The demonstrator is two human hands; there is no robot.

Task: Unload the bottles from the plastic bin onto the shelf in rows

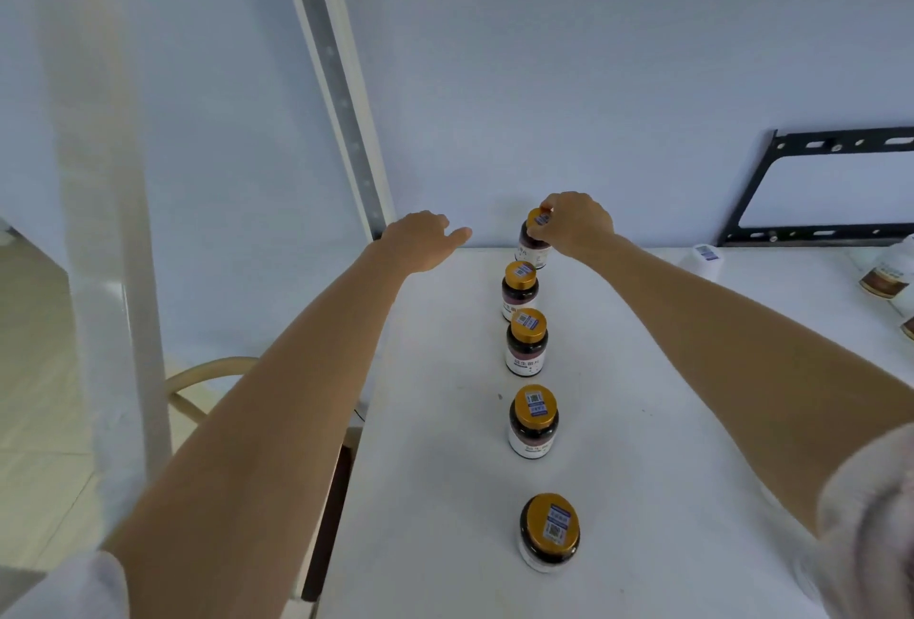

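Left hand (420, 242), frame centre-left: hovering beside the row, fingers loosely curled, holding nothing. Right hand (573, 225): fingers pinching the cap of the farthest bottle (534, 242), upright on the shelf (643, 420), directly beneath them.

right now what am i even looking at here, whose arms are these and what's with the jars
This is one picture from a camera worn on a person's head, looking forward and down, so the two bare arms are the wearer's own. No robot is involved. They stand at a white shelf against a pale wall. Five dark bottles with gold caps stand upright in a single row running away from the camera, from the nearest bottle to the far bottle. The right hand grips the far bottle by its cap. The left hand holds nothing and hovers, loosely open, near the shelf's back left corner. A few other containers sit at the right edge.
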